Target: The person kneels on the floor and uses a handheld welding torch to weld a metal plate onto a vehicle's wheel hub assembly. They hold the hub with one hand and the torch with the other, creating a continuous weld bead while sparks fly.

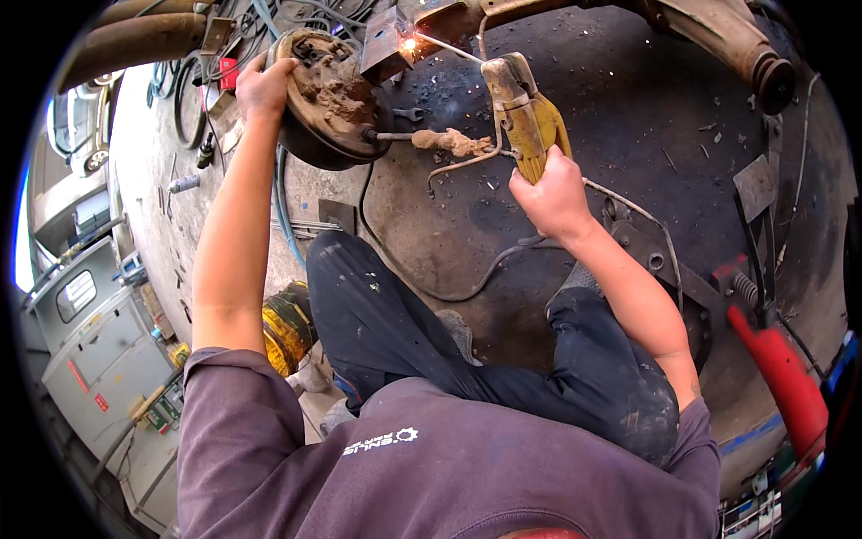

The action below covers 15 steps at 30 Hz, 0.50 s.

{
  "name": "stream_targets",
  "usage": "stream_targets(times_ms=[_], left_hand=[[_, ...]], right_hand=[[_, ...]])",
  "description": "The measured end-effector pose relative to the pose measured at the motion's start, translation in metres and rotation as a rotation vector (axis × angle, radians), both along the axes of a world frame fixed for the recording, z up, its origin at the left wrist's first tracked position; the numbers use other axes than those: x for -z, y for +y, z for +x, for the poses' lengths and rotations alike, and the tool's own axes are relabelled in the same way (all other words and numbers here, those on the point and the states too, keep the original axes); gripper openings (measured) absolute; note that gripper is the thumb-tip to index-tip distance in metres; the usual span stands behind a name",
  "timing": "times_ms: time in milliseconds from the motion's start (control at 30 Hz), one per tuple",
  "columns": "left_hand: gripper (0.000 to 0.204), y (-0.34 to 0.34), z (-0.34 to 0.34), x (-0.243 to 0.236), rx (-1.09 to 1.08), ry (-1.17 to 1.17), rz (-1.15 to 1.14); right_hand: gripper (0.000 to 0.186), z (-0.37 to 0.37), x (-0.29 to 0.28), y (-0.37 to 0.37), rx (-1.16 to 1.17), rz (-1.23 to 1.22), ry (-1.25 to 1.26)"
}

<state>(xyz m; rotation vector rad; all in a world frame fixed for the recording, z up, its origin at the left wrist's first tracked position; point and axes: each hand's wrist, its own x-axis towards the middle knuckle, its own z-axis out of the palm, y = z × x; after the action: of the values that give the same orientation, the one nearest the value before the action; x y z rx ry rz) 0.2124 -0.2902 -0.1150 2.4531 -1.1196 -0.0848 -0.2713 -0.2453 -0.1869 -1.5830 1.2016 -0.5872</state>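
My right hand [555,195] is wrapped around a yellow welding electrode holder [530,117]. A thin welding rod [449,47] runs from its head to a rusty metal bracket [384,49], where a bright spark [409,44] glows at the contact. With my left hand [264,87] I grip the upper left rim of a rusty, dirt-caked brake drum [328,99], which stands tilted right beside the bracket. A rod with a lumpy brown covering [452,142] sticks out from the drum toward the holder. Some of my left fingers are hidden behind the rim.
A rusty axle beam [575,11] crosses the far edge. On the floor lie a wrench [409,114], a flat metal plate [338,216] and tangled hoses [190,108]. A black cable [467,292] loops before my knees. At right stands a red jack [779,377]; a yellow round object [285,331] sits by my left leg.
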Motion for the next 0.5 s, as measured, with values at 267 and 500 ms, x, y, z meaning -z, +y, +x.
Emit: stream_targets(times_ms=[267, 500], left_hand=[[0.077, -0.0007, 0.003, 0.003, -0.021, 0.01, 0.021], [0.078, -0.0006, -0.0006, -0.0001, -0.031, -0.03, 0.035]], right_hand=[[0.038, 0.0046, 0.0009, -0.0009, -0.01, 0.008, 0.018], [0.039, 0.0053, 0.0011, -0.0012, -0.031, 0.008, 0.042]])
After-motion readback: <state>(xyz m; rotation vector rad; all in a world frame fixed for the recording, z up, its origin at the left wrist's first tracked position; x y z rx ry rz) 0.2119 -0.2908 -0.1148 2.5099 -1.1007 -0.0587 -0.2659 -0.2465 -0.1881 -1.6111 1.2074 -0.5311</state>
